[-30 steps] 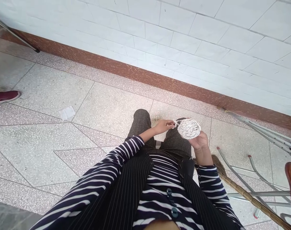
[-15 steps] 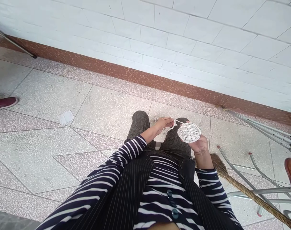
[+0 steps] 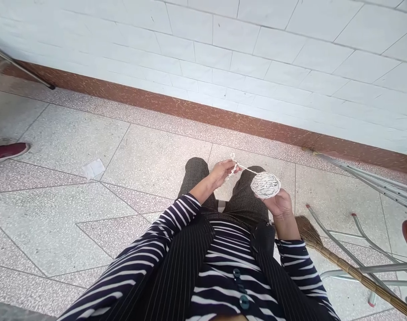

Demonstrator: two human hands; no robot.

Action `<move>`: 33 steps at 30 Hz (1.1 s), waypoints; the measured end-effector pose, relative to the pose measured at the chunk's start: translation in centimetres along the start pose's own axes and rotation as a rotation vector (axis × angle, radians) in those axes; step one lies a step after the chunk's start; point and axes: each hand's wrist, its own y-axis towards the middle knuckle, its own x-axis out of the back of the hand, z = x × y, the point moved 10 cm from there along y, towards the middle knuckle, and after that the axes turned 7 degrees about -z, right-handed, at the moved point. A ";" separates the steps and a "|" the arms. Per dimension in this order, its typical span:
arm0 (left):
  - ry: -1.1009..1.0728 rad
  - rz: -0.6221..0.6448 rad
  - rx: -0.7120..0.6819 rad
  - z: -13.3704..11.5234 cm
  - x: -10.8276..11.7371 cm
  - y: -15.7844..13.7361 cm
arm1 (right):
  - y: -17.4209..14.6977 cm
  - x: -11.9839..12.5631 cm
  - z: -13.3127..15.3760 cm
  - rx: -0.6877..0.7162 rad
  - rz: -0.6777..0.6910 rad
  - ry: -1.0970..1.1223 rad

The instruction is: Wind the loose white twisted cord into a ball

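A ball of white yarn with dark flecks [image 3: 265, 185] rests in my right hand [image 3: 280, 204], whose fingers wrap round it from below and behind, partly hidden by the ball. From the ball a yarn strand [image 3: 247, 168] runs taut to my left hand [image 3: 222, 173]. There the fingers pinch the strand, and a short looped end sticks up above the fingertips. Some yarn also hangs just below them. Both hands are held above my knees, a small gap apart.
To the right a straw broom [image 3: 307, 229] lies across the legs of a metal chair [image 3: 350, 240]. Folded metal poles [image 3: 364, 174] lean near the wall. On the left are a paper scrap [image 3: 93, 169] and another person's red shoe [image 3: 7, 152].
My left hand has moved slightly left, away from the ball, and the strand between them is longer. The loose yarn bunch at my left fingers looks smaller. My right hand stays nearly in place.
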 end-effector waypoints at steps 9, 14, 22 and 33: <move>0.400 -0.054 -0.034 -0.8 1.4 -1.1 | 0.1 -0.4 4.6 0.140 -0.018 -0.026; 0.428 0.021 -0.013 0.1 1.2 -1.7 | 0.2 -1.4 5.7 0.174 -0.043 -0.013; 0.740 0.369 0.089 6.1 -1.3 -4.5 | -0.6 -3.0 8.3 0.231 -0.080 -0.024; 1.155 0.093 -0.315 -2.8 1.4 -1.0 | -3.2 -4.5 14.8 0.437 -0.015 -0.034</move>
